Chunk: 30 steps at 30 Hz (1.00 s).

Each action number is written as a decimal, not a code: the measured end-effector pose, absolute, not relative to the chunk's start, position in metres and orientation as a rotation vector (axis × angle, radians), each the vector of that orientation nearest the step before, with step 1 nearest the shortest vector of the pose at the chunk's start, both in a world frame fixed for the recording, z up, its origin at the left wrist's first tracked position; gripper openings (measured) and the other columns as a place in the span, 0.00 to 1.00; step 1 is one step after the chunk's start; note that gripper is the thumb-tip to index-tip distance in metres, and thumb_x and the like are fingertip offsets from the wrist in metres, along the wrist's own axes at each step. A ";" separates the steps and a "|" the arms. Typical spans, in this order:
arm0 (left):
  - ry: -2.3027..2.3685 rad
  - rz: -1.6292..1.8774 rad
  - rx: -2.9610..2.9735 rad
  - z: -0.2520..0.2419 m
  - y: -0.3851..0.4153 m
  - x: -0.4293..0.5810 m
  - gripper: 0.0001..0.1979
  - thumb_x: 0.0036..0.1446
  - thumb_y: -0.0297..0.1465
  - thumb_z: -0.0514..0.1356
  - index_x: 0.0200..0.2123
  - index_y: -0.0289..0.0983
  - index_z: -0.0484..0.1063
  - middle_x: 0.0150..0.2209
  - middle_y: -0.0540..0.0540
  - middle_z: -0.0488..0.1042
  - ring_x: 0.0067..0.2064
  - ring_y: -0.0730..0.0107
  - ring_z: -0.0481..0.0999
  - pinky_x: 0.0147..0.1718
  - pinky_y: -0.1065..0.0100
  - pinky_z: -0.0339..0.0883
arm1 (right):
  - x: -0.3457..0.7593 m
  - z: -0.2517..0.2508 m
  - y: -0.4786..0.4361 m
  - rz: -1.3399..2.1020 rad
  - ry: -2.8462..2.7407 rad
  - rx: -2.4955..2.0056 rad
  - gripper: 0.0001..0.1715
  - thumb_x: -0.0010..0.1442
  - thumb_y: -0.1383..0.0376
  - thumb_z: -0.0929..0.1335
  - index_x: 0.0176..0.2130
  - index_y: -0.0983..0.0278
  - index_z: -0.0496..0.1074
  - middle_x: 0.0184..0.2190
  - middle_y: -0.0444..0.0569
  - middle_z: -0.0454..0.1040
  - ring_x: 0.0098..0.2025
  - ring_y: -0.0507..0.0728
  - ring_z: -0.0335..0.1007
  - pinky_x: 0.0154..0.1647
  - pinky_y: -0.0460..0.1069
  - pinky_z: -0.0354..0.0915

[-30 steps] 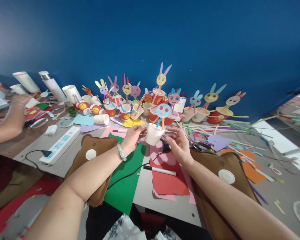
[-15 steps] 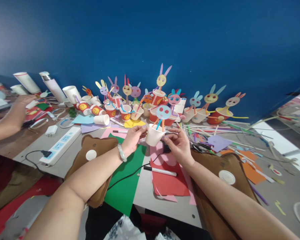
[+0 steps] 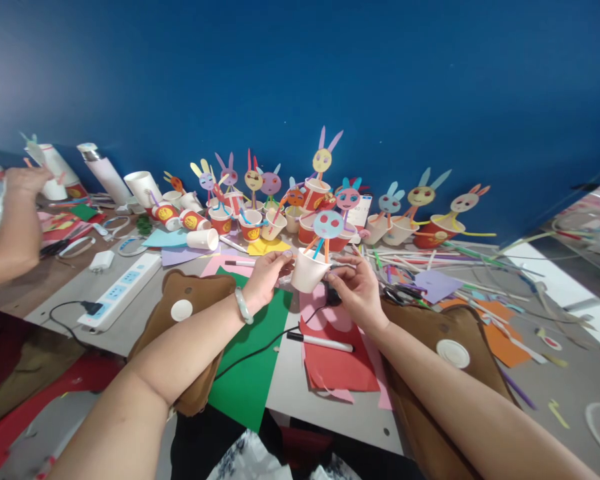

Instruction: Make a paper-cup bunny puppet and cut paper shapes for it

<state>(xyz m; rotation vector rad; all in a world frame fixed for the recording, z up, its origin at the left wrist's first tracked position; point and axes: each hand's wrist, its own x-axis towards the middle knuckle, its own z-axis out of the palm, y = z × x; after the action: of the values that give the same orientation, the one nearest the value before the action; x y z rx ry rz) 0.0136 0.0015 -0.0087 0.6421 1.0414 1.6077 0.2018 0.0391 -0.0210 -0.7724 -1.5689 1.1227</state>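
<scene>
A white paper cup [image 3: 307,272] is held above the table between both my hands, with a blue round paper face [image 3: 328,224] on coloured straws rising from it. My left hand [image 3: 267,276] is closed on the cup's left side. My right hand [image 3: 356,288] pinches at the cup's right rim, where a thin strip or straw sticks out. A black marker [image 3: 320,342] lies on the red paper [image 3: 337,363] just below my right hand. Green paper [image 3: 253,363] lies under my left forearm.
A row of finished cup rabbits [image 3: 325,200] stands along the blue wall. Loose straws and paper scraps [image 3: 455,273] litter the right side. A white power strip [image 3: 123,289] and a black cable lie at left. Another person's hand [image 3: 23,183] holds a cup figure far left.
My hands and the cup have stayed almost still. The other person's hand at far left has risen from the table and now holds up a cup figure.
</scene>
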 end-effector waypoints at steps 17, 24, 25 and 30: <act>1.052 1.496 0.608 0.004 0.008 -0.017 0.19 0.56 0.45 0.63 0.33 0.32 0.76 0.34 0.44 0.78 0.33 0.72 0.75 0.34 0.71 0.67 | 0.204 -0.022 0.037 1.402 -1.571 -0.701 0.26 0.54 0.57 0.74 0.47 0.60 0.63 0.26 0.40 0.70 0.26 0.50 0.64 0.27 0.46 0.61; 0.972 1.403 0.869 0.001 0.003 -0.014 0.17 0.53 0.42 0.67 0.37 0.34 0.79 0.37 0.43 0.79 0.38 0.68 0.77 0.39 0.68 0.68 | 0.205 -0.022 0.035 1.513 -1.646 -0.659 0.26 0.55 0.57 0.74 0.48 0.60 0.63 0.28 0.41 0.69 0.28 0.52 0.67 0.29 0.47 0.65; 0.972 1.397 0.914 0.001 0.003 -0.013 0.16 0.52 0.41 0.67 0.37 0.33 0.79 0.36 0.44 0.79 0.37 0.69 0.76 0.39 0.69 0.67 | 0.205 -0.022 0.034 1.538 -1.656 -0.655 0.26 0.55 0.57 0.74 0.48 0.59 0.63 0.27 0.40 0.69 0.28 0.52 0.67 0.29 0.48 0.66; 1.010 1.338 0.980 -0.002 0.005 -0.013 0.13 0.49 0.37 0.69 0.35 0.33 0.78 0.31 0.46 0.78 0.31 0.73 0.75 0.34 0.71 0.66 | 0.203 -0.018 0.029 1.676 -1.640 -0.627 0.26 0.54 0.56 0.74 0.47 0.58 0.63 0.26 0.39 0.68 0.25 0.52 0.68 0.27 0.49 0.69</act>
<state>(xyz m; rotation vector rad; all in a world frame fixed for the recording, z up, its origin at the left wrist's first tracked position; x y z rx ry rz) -0.0129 0.0048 -0.0020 0.9801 1.0100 1.3378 0.2031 0.0294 -0.0183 -0.6266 -1.6396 1.6759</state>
